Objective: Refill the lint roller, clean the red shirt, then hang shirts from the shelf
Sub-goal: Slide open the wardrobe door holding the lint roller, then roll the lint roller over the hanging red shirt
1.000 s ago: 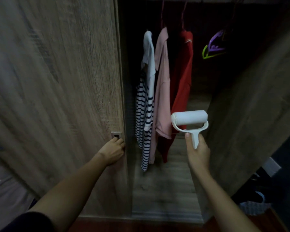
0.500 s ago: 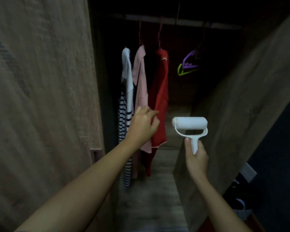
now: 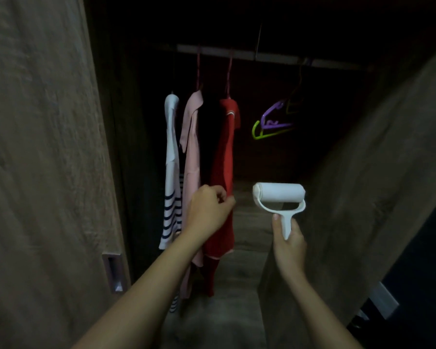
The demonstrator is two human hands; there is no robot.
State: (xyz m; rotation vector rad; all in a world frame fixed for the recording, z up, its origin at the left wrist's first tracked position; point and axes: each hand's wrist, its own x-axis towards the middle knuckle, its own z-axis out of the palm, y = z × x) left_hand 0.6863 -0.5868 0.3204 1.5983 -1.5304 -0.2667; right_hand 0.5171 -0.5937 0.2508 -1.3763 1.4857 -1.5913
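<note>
Inside a dark wardrobe a red shirt hangs from the rail, rightmost of three garments. My left hand pinches its edge at mid height, fingers closed on the cloth. My right hand holds a white lint roller upright by its handle, to the right of the red shirt and apart from it. A pink shirt and a white shirt with dark stripes hang left of the red one.
Empty purple and green hangers hang on the rail's right part. The wooden left door with a recessed handle and the right door flank the opening. The wardrobe's wooden floor lies below the clothes.
My left hand left the door handle, reached into the wardrobe and closed on the red shirt's edge. The view moved closer and up. The right hand kept the roller steady.
</note>
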